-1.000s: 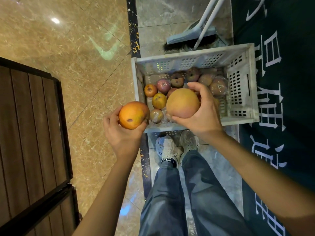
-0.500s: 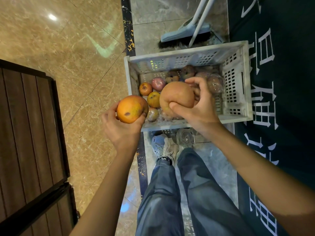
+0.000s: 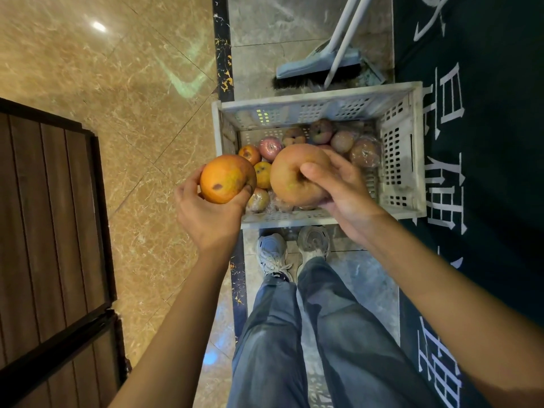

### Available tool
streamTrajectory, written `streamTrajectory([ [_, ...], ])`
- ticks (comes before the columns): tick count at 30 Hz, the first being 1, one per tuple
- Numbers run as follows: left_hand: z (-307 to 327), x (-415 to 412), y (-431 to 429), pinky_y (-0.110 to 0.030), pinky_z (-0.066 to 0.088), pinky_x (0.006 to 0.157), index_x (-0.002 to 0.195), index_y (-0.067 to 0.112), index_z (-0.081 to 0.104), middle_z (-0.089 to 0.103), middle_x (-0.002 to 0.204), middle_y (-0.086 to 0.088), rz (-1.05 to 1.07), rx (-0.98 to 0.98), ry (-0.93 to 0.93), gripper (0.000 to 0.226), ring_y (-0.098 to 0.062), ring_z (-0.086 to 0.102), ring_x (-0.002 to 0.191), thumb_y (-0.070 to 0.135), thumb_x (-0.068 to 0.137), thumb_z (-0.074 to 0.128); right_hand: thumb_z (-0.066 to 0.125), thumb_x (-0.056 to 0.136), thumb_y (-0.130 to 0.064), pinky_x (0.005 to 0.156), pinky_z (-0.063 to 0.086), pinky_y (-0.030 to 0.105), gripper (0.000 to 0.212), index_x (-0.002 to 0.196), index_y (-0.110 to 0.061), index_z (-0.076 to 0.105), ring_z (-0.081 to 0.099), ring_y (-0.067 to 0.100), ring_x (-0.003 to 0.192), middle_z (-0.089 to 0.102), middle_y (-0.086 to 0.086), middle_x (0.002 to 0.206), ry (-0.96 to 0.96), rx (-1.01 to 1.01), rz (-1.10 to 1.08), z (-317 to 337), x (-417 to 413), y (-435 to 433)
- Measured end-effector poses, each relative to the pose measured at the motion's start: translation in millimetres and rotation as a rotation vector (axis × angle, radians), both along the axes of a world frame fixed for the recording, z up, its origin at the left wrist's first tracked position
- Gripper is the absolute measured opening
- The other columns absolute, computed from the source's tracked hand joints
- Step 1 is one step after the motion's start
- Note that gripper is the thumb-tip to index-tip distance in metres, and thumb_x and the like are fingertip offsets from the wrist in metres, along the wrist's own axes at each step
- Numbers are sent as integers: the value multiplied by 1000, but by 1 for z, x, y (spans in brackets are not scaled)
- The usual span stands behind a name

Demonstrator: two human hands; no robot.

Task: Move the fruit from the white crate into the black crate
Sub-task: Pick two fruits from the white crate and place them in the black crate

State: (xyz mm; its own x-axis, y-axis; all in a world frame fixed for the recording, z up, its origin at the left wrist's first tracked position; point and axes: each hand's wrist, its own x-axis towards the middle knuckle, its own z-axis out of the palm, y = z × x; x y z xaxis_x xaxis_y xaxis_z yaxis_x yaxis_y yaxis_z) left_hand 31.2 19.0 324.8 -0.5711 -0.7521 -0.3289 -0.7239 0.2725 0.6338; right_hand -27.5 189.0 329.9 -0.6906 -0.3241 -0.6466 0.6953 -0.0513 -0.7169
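The white crate (image 3: 400,160) stands on the floor in front of my feet, with several apples and oranges (image 3: 341,141) lying in it. My left hand (image 3: 210,214) grips an orange fruit with a dark spot (image 3: 226,178), held above the crate's left front corner. My right hand (image 3: 343,189) grips a large tan-pink fruit (image 3: 294,175) over the front part of the crate, thumb across its top. The two fruits are close together but apart. No black crate is in view.
A broom and dustpan (image 3: 321,69) lie just behind the crate. A dark mat with white characters (image 3: 477,142) covers the floor on the right. A dark wooden panel (image 3: 44,231) runs along the left. My shoes (image 3: 294,251) stand right before the crate.
My right hand has turned the large fruit, so its thumb now lies across the top. Both hands sit slightly closer together; the view shifted a little.
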Motion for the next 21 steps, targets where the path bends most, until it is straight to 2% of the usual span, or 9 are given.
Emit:
streamTrajectory([
  [2,5,-3,2,-41,49,93,123,21,55,47,118,3,15,15,9,76,-20,54,107,30,55,87,82,53,-50,87,52,45,72,116,-24,59,65,11,98,67,-4,107,-50,-39,9,2,-2,4],
  [5,14,-6,6,-42,50,92,124,20,54,44,114,7,38,41,15,77,-19,54,106,30,55,87,79,33,-71,82,54,38,93,114,-29,59,65,9,101,69,-10,105,-92,-59,37,6,-4,10],
  [8,27,-9,10,-42,50,92,123,21,54,44,114,7,36,47,17,78,-19,54,106,34,54,87,71,27,-81,71,51,32,95,108,-33,59,62,12,100,65,-9,109,-111,-33,69,16,-5,12],
  [10,38,-11,13,-43,51,91,122,22,54,45,115,7,41,50,23,81,-19,55,107,41,49,84,72,26,-81,61,50,28,95,108,-33,58,61,14,96,63,-6,111,-133,-39,68,25,-5,13],
  [12,51,-14,15,-43,51,91,121,22,55,45,115,7,56,60,25,84,-19,56,107,46,45,80,76,36,-72,57,52,26,92,115,-30,56,61,16,101,59,-2,119,-167,-54,71,37,-7,15],
  [14,64,-17,18,-43,51,91,121,22,55,46,115,6,65,67,18,85,-20,56,107,48,43,79,74,57,-50,60,55,26,75,124,-25,51,62,18,103,56,1,124,-183,-63,89,50,-10,20],
  [16,77,-20,19,-44,52,89,120,23,56,51,116,4,55,77,11,89,-21,58,105,54,40,79,67,64,-32,63,57,28,59,120,-26,50,64,16,94,61,-1,111,-191,-69,90,62,-13,25],
  [18,90,-22,19,-44,54,84,117,27,58,58,114,-1,27,102,8,88,-22,62,99,58,37,77,65,66,-24,66,58,29,47,111,-30,52,65,14,88,62,-5,101,-188,-71,83,74,-16,29],
  [21,111,-28,18,-44,55,82,115,30,60,64,111,-4,-13,125,4,86,-23,64,94,59,36,75,63,79,-10,61,58,26,34,106,-29,51,63,14,87,59,-5,100,-181,-51,48,91,-19,31],
])
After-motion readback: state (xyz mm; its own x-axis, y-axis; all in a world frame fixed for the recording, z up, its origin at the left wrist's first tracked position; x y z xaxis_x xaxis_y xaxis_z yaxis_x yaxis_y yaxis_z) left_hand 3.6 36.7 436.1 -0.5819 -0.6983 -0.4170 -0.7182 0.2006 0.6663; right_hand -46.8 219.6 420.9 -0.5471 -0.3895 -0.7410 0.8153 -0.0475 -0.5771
